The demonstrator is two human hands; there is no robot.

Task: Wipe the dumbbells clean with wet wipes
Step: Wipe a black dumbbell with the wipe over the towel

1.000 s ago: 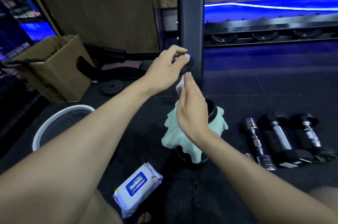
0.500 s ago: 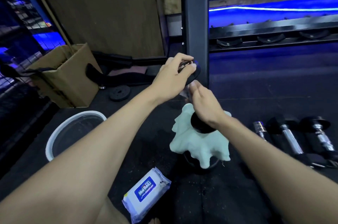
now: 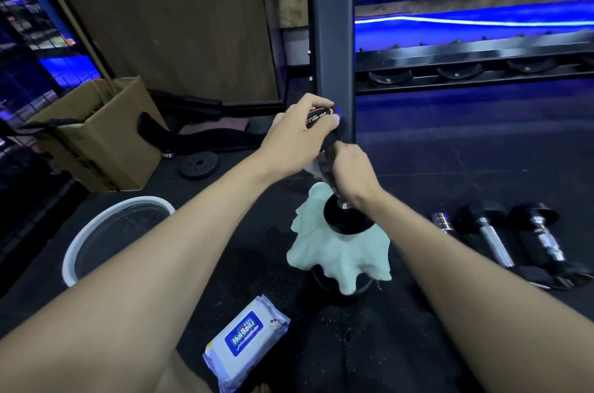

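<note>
A black dumbbell (image 3: 345, 219) stands upright on a pale green cloth (image 3: 340, 251) draped over another dark weight on the floor. My left hand (image 3: 299, 135) grips its upper head from above. My right hand (image 3: 352, 172) is wrapped round the handle with a wet wipe (image 3: 316, 169) between palm and metal. The handle is mostly hidden by my fingers. A blue and white pack of wet wipes (image 3: 246, 336) lies on the floor near my knees.
Three dumbbells (image 3: 491, 238) lie side by side on the black mat at right. A white basin (image 3: 112, 235) sits at left, a cardboard box (image 3: 96, 135) behind it. A dark rack post (image 3: 331, 39) rises just behind my hands, and a small weight plate (image 3: 199, 164) lies on the floor.
My right hand slid from flat beside the handle to curled round it with the wipe, higher up near the top head. My left hand kept its grip on the top.
</note>
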